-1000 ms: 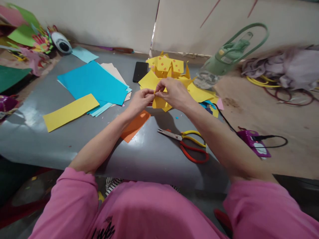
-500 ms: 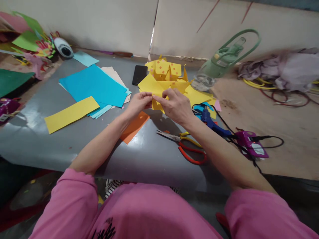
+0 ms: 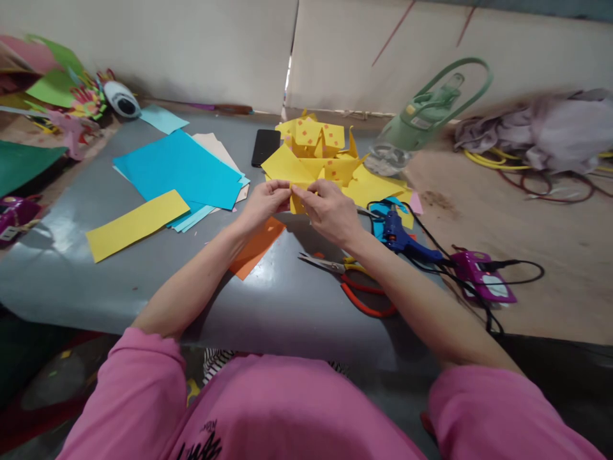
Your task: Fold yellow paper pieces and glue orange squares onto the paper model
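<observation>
Near the middle of the table, my left hand (image 3: 269, 199) pinches the left side of a small yellow paper piece (image 3: 297, 203). My right hand (image 3: 330, 211) is closed on the same piece from the right, its fingertips meeting those of my left hand. Part of the piece is hidden behind the fingers. Just behind it stand yellow paper shapes with orange spots (image 3: 318, 137), with plain yellow sheets around them. Scissors with red and yellow handles (image 3: 366, 297) lie below my right hand. An orange paper (image 3: 257, 249) lies beneath my left forearm.
Blue sheets (image 3: 179, 169) and a yellow strip (image 3: 138, 225) lie at left. A black phone (image 3: 266, 147) is behind my left hand. On the right are a blue glue gun (image 3: 407, 243), a purple box (image 3: 481, 276) with black cables, and a green bottle (image 3: 419, 121).
My right hand's fingers have drawn in closer around the yellow piece, and its index finger is less stretched out. The whole view has shifted slightly.
</observation>
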The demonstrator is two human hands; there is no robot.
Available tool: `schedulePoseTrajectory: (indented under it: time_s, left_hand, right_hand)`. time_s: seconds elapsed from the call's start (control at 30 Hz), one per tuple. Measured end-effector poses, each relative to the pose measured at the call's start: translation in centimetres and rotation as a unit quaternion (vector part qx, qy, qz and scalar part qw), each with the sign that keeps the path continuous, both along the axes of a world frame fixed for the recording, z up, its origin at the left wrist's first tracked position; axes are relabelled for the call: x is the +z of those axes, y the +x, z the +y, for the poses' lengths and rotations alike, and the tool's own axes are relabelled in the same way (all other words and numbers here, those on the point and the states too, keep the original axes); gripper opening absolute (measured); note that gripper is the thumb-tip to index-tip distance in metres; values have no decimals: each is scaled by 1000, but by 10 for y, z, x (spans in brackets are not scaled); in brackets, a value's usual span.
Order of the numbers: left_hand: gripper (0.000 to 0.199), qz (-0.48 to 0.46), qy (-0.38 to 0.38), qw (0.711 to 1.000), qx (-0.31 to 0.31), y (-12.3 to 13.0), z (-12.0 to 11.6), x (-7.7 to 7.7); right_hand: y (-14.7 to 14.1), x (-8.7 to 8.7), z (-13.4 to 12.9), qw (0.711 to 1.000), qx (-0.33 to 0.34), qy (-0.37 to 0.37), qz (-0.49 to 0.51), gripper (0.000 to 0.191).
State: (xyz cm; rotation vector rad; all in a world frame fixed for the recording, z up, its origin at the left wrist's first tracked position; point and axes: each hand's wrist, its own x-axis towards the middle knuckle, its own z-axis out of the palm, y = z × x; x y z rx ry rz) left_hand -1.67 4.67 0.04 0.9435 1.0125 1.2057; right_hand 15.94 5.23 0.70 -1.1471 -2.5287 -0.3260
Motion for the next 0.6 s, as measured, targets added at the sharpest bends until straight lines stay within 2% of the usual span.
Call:
schedulePoseTrajectory:
  time_s: [0.27,0.43,0.6]
  left_hand:
    - [5,-20,12,1000,2,0,2,-5]
    - [5,-5,-7,1000,11,0,0,0]
    - [8,4,-53,998,33,-3,2,4]
  right_hand:
    - [-9,0,-4,991,10,-101,83,45]
    - [-9,1,-2,989,18,-104,101,43]
    - [7,10,1,975,36,-112,189,38]
